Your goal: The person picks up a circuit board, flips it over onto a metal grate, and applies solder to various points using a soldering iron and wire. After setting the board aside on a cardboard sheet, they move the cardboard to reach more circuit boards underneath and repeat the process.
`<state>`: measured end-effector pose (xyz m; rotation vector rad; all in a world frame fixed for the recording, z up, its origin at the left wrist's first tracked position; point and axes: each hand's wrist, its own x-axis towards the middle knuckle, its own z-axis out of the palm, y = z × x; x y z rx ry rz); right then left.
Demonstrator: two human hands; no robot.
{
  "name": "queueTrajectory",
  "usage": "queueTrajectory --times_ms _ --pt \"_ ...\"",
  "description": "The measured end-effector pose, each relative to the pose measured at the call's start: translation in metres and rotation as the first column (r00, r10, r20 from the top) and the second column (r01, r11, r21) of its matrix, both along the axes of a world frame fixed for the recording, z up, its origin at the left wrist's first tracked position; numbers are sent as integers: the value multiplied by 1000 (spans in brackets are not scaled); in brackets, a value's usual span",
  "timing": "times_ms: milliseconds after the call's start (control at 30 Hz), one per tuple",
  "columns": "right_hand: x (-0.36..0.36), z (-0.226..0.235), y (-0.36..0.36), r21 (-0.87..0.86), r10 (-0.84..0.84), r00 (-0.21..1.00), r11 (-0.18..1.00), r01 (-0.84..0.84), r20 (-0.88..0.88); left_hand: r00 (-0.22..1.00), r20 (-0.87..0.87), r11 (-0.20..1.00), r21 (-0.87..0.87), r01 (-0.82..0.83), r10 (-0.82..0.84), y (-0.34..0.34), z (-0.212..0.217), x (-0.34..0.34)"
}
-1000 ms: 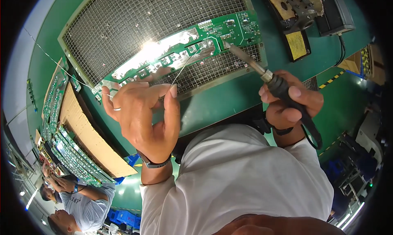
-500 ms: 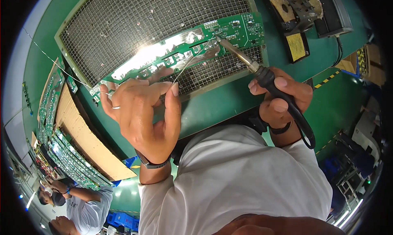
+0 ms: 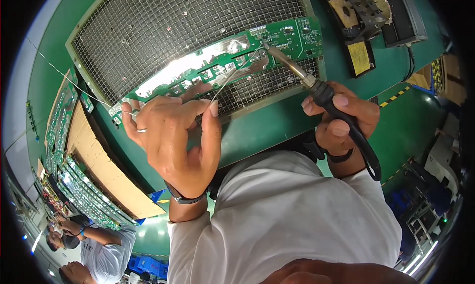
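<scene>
A long green circuit board [image 3: 292, 36] with silvery solder areas lies slantwise across a metal mesh tray [image 3: 163, 19]. My right hand [image 3: 346, 118] grips a soldering iron [image 3: 329, 98] by its black handle, and the tip meets the board toward its right part. Between the thumb and forefinger of my left hand [image 3: 178, 135] is a thin solder wire [image 3: 223, 85]. Its end runs up to the iron's tip. The wire's other length [image 3: 64, 72] trails off to the far left. My left fingers rest over the board's left part and hide some of it.
A soldering iron stand [image 3: 363, 17] with a yellow sponge [image 3: 359, 58] stands at the far right. On the left, a cardboard box [image 3: 99, 158] sits beside several stacked circuit boards [image 3: 81, 192]. Two people [image 3: 106, 252] are at the lower left.
The board has shifted very slightly to the right, and both hands with the iron and wire have moved a little with it. Both grips look the same.
</scene>
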<state>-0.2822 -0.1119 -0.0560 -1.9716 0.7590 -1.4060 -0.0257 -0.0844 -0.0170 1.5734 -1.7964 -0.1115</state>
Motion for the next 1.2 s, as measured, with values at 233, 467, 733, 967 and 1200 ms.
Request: queueTrajectory --times_ms 233,467,733,967,1200 --pt "-1 0 0 17 16 1000 1000 -16 6 999 31 1000 -28 -6 7 0 -2 -1" --pt "0 0 1 23 5 1000 1000 -5 20 1000 4 999 -38 0 0 -1 -2 -1" --pt "4 3 5 63 -31 999 998 29 35 999 -34 998 -58 0 -2 0 -2 0" --pt "5 2 4 -14 -51 997 999 52 64 1000 -9 999 -44 -10 10 2 -3 0" --pt "-1 7 3 -37 -102 995 994 102 23 1000 15 999 -51 -16 17 4 -6 -1"
